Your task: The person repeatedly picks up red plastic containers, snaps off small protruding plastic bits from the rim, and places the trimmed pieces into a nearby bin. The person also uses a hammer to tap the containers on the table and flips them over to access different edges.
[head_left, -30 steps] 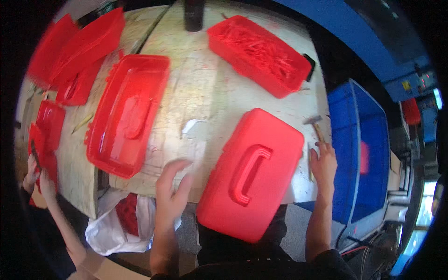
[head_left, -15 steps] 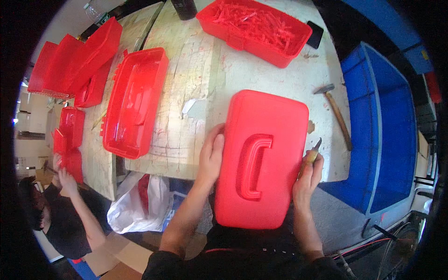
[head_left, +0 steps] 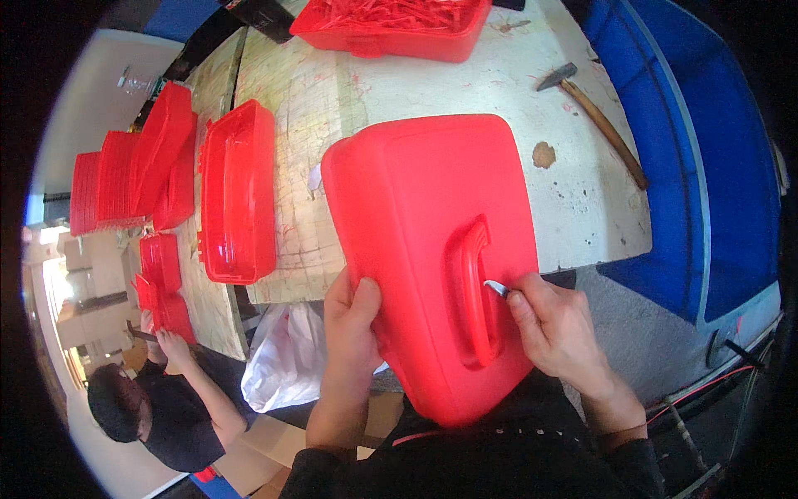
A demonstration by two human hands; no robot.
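Hands are working on the big red plastic case (head_left: 432,249), which you are propping tilted against the near edge of the worn white table (head_left: 515,91), its lower end over your lap and its upper end lying on the tabletop. Your left hand (head_left: 349,328) is gripping the case's left edge, thumb on top and fingers curled underneath. Your right hand (head_left: 557,328) is closed around a small blade (head_left: 496,288), whose pale tip is touching the case right beside the moulded handle (head_left: 474,291).

Left of the case, an open red tray (head_left: 237,191) is lying on the tabletop, and farther left again a stack of red lids (head_left: 137,179) is leaning together. Beyond the case, at the far edge of the table, a red bin (head_left: 391,25) is sitting full of small red pieces. Right of the case, a hammer (head_left: 594,116) with a wooden shaft is lying on the table, and a small brown patch (head_left: 544,155) is showing between it and the case. Farther right, past the table edge, a large blue crate (head_left: 690,166) is standing. Below the case's left side, a white plastic bag (head_left: 287,366) is hanging under the table. Well left of the case, another person (head_left: 158,407) in dark clothing is handling more red parts (head_left: 162,287).
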